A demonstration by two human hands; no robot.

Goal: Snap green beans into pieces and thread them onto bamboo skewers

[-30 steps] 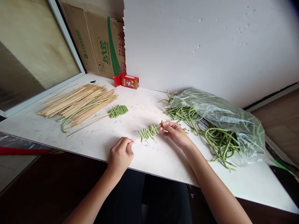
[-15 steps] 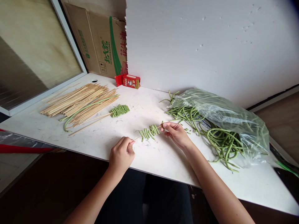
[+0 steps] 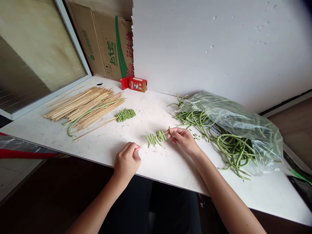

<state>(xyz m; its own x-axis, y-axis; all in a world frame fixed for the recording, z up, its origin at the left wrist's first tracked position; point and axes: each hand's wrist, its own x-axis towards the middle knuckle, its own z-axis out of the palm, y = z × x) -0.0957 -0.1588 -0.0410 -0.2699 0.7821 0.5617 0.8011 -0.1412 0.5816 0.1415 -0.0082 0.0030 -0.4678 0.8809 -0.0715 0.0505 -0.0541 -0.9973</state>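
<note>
My left hand (image 3: 127, 159) is closed round the near end of a thin wooden skewer (image 3: 143, 143). Several short pieces of green bean (image 3: 156, 138) are threaded crosswise along its middle and far part. At the far end, the fingertips of my right hand (image 3: 181, 138) pinch a short green bean piece (image 3: 169, 130) at the skewer's tip. Whether the tip has gone through that piece I cannot tell. To the left, skewers packed with bean pieces (image 3: 125, 114) lie on the white table (image 3: 102, 146).
A pile of bare skewers (image 3: 85, 104) lies at the left, with one long bean (image 3: 83, 117) across it. Long green beans (image 3: 234, 148) spill from a clear plastic bag (image 3: 234, 113) on the right. A red box (image 3: 137, 84) and a cardboard carton (image 3: 104, 48) stand behind.
The view has shifted very slightly. Both hands, the skewer and the bean pieces hold nearly the same positions.
</note>
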